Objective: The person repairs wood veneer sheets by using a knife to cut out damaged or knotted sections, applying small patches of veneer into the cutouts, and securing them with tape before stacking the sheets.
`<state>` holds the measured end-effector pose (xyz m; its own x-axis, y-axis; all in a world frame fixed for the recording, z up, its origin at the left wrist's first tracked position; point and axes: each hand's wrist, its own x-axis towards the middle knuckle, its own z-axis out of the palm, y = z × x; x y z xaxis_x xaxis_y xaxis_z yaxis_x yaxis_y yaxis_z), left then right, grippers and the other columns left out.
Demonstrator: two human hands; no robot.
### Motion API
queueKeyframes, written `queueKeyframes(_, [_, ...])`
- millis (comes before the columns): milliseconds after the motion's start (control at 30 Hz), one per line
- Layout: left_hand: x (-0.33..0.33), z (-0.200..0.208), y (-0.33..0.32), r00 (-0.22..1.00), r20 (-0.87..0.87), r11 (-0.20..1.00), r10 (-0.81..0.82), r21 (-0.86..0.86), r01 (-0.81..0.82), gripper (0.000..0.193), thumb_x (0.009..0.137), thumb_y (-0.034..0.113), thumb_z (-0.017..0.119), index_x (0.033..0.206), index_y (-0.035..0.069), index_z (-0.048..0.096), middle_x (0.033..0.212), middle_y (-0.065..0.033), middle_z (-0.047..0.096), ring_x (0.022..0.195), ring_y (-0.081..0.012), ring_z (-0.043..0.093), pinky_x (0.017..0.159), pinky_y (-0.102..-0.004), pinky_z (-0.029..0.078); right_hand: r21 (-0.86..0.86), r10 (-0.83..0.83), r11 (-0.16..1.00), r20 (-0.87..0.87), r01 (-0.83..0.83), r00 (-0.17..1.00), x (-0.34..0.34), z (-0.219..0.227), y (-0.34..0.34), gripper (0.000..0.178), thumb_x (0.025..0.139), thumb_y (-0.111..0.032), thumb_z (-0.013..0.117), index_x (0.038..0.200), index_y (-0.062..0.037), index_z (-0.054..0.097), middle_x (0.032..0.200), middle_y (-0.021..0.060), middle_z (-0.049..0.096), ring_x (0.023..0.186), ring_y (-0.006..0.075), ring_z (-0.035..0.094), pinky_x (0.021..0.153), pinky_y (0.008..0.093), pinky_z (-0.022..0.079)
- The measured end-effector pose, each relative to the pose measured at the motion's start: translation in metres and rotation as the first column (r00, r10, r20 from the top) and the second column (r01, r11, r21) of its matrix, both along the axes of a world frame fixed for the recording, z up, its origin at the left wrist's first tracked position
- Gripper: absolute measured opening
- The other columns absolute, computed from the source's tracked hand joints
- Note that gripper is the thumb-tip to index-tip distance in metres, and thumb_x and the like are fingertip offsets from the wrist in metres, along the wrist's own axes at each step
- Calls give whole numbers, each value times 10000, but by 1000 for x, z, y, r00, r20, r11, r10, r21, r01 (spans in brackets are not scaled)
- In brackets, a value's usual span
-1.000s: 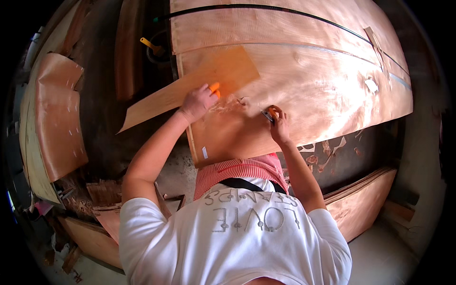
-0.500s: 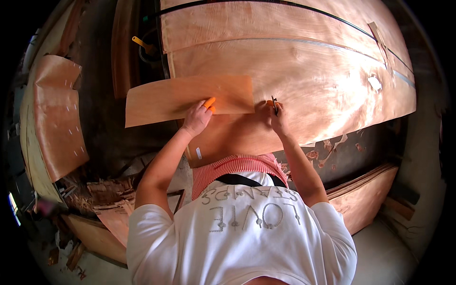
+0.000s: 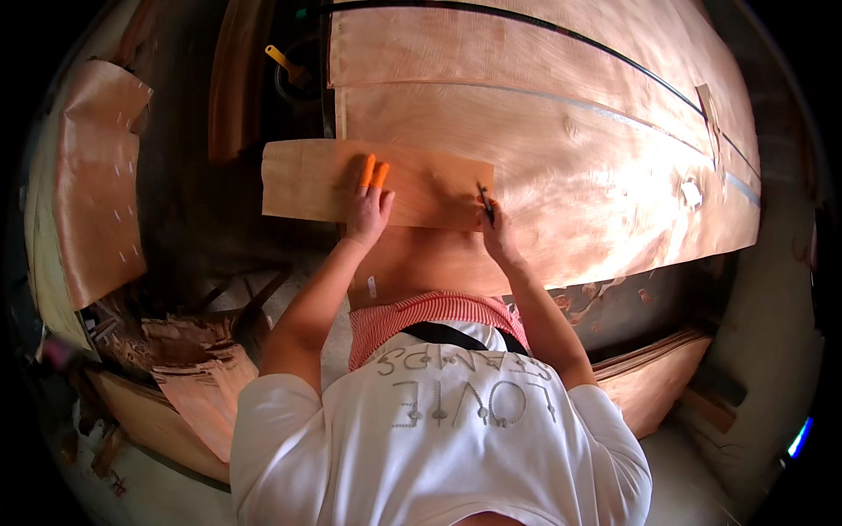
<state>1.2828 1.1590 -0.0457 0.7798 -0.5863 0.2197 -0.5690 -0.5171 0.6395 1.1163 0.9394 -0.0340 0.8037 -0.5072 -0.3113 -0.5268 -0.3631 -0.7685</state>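
A narrow strip of thin wood veneer (image 3: pixel 303 182) lies across the near left part of a large veneer sheet (image 3: pixel 561 167), its left end sticking out past the sheet's edge. My left hand (image 3: pixel 372 209) rests open on the strip, fingers stretched away from me, with orange covers on two of them. At the strip's right end, my right hand (image 3: pixel 497 232) is closed around a slim dark knife-like tool (image 3: pixel 485 200). Its exact kind is too small to make out, and the fingers beneath it are partly hidden.
A dark rod (image 3: pixel 491 12) crosses the sheet's far side. Beyond the left edge, a yellow-handled brush (image 3: pixel 285 61) sits in a dark round container. A creased veneer piece (image 3: pixel 98 193) hangs at far left. Stacked sheets (image 3: pixel 658 377) stand at lower right.
The veneer strip has shifted right and turned straighter. My left hand has gone from bent fingers to lying flat on it. My right hand has come nearer, to the strip's right end.
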Motion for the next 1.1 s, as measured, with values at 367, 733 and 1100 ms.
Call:
queueKeyframes(367, [12,-6,7,964,211,940,163,265,-217,418,860,201,477,1267,115,437,1366,-107,350,1262,-260,324,1007,-482,250,-13,458,888,-40,-459,888,40,32,48,522,863,-78,384,1346,6,207,982,269,533,771,401,549,676,462,447])
queueKeyframes(733, [18,-16,8,957,227,948,181,218,-231,387,829,160,523,1213,121,492,1344,-89,381,1247,-230,350,999,-450,289,-109,592,691,-482,-715,646,106,19,98,625,831,-45,379,1400,-101,125,1085,215,531,878,346,586,695,422,494])
queueKeyframes(1100, [14,-3,-13,932,256,939,257,163,-304,587,691,464,662,1141,106,546,1302,-119,431,1203,-285,395,950,-507,299,32,488,806,-602,-591,632,24,21,48,391,885,-136,372,1270,-73,373,998,197,564,809,351,603,671,436,481])
